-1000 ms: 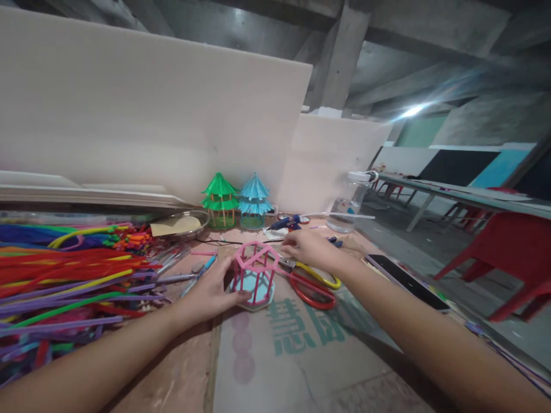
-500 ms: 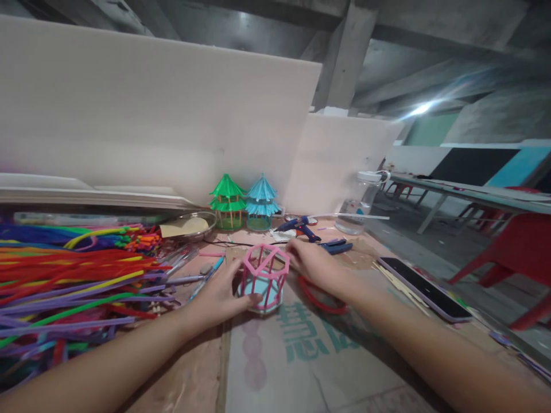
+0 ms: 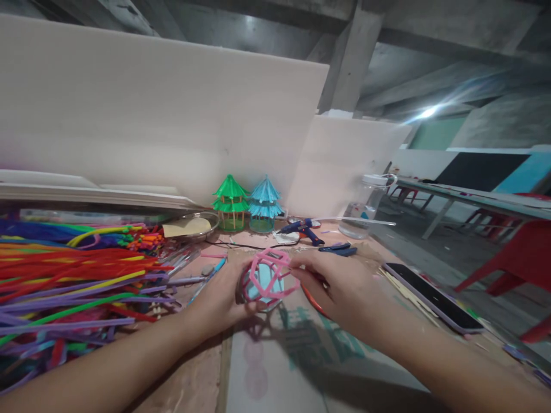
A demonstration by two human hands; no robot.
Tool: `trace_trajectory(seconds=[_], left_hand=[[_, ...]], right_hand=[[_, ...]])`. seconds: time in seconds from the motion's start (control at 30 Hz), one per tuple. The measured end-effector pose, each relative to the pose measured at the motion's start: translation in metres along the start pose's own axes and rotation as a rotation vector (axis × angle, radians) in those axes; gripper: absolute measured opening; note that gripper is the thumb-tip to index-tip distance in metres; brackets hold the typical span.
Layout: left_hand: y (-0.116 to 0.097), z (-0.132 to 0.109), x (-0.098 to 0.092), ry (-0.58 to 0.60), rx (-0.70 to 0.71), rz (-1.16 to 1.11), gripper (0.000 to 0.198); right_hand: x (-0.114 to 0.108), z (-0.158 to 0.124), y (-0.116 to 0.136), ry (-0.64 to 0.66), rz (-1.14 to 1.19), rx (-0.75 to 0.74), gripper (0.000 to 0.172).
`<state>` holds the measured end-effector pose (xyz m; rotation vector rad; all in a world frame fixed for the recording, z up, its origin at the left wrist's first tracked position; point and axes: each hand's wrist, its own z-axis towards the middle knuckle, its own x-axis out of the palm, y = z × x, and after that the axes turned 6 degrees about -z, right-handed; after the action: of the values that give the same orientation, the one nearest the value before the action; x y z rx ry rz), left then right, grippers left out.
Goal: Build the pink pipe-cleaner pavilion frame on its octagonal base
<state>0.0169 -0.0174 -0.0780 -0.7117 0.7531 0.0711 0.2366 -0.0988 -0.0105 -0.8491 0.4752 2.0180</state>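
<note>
A small pink hexagonal frame with thin posts and a light blue base is tilted toward me above the cardboard. My left hand is closed around its left side, thumb in front near the base. The fingertips of my right hand pinch the right edge of the pink top ring. Beneath my right hand a red curved thing lies partly hidden; its kind I cannot make out. Farther back stand two finished-looking miniature pavilions, one green and one blue.
Heaps of colourful pipe cleaners lie at left. A glue gun, blue-handled pliers and a clear plastic bottle are behind my hands. At right lie a phone and thin wooden sticks.
The pink frame has gone from upright to tilted, its top ring leaning toward me and to the right. My right hand has come down and nearer to me, along the ring's right edge.
</note>
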Motion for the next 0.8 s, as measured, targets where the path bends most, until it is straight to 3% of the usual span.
trace_trajectory(seconds=[0.43, 0.8], left_hand=[[-0.002, 0.0, -0.001, 0.017, 0.024, 0.0, 0.065], [0.003, 0.0, 0.0, 0.026, 0.036, 0.015, 0.063]], right_hand=[[0.015, -0.004, -0.003, -0.029, 0.009, -0.005, 0.021], [0.015, -0.006, -0.002, 0.018, 0.005, -0.021, 0.021]])
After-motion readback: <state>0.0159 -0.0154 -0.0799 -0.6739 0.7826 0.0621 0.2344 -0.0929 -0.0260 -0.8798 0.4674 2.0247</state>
